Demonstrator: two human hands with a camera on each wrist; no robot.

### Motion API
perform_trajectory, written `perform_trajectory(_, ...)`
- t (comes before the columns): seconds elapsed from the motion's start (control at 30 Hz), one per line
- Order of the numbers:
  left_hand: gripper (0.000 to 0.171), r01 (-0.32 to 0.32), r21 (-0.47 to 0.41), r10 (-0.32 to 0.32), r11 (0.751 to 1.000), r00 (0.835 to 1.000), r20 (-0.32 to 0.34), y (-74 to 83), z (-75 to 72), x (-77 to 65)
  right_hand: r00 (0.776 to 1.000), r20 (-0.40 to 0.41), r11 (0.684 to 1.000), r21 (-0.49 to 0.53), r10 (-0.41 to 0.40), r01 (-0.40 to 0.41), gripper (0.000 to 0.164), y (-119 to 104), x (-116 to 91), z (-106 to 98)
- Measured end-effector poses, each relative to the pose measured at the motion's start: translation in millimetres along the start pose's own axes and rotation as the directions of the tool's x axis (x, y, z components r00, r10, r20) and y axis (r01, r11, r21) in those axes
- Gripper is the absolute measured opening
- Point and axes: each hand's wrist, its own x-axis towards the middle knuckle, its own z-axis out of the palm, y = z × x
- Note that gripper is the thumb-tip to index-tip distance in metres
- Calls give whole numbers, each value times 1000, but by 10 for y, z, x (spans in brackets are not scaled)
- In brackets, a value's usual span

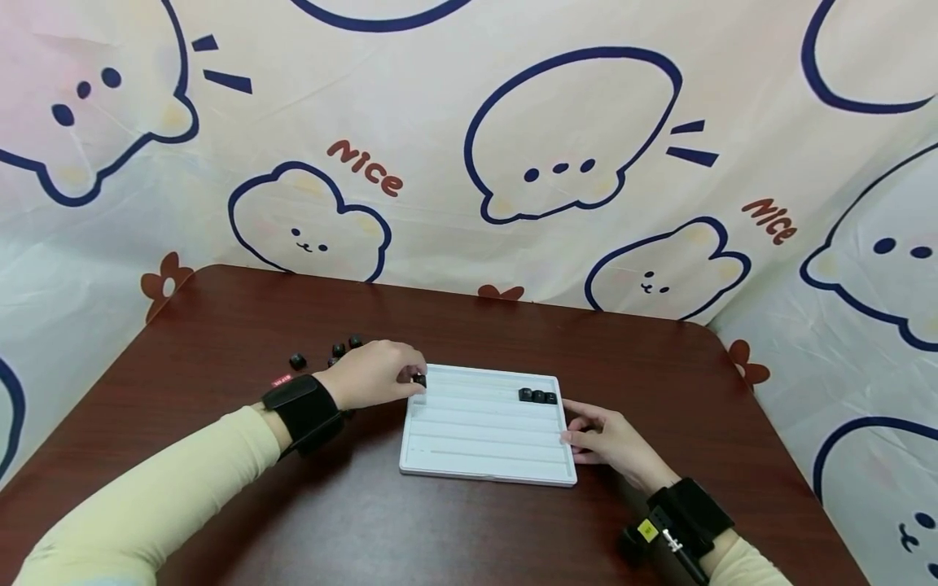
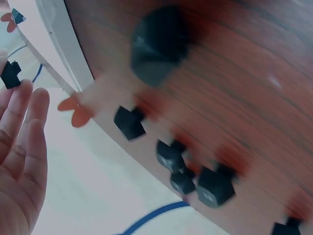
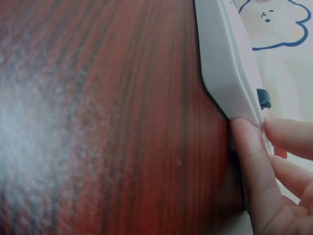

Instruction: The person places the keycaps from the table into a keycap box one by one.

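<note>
My left hand point(image 1: 374, 373) pinches a small black keycap point(image 1: 419, 380) over the upper left corner of a white ridged tray point(image 1: 487, 456). In the left wrist view that keycap point(image 2: 11, 76) shows at the fingertips. Three black keycaps point(image 1: 538, 396) sit side by side in a row at the tray's upper right. My right hand point(image 1: 611, 439) holds the tray's right edge, thumb on the rim. The right wrist view shows its fingers point(image 3: 252, 147) against the tray's side wall point(image 3: 222, 63).
Several loose black keycaps point(image 1: 296, 361) lie on the brown table point(image 1: 308, 521) left of the tray, some partly hidden behind the left hand. The left wrist view shows more of these keycaps point(image 2: 215, 187) close by. A patterned cloth point(image 1: 432, 98) hangs behind the table.
</note>
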Motion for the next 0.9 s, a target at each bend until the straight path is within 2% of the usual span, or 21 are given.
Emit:
perform_trajectory(0.23, 21, -44, -9, 44, 999, 999, 16, 67, 83, 90, 1000, -6, 1000, -9, 2, -2, 66, 0, 3, 13)
perform_trajectory(0.6, 18, -69, 25, 69, 997, 998, 13, 264, 175, 351, 1000, -5, 1000, -4, -3, 3, 65, -30, -15, 7)
perform_trajectory(0.9, 19, -79, 35, 78, 996, 997, 14, 415, 244, 503, 1000, -11, 1000, -10, 13, -13, 65, -33, -19, 15)
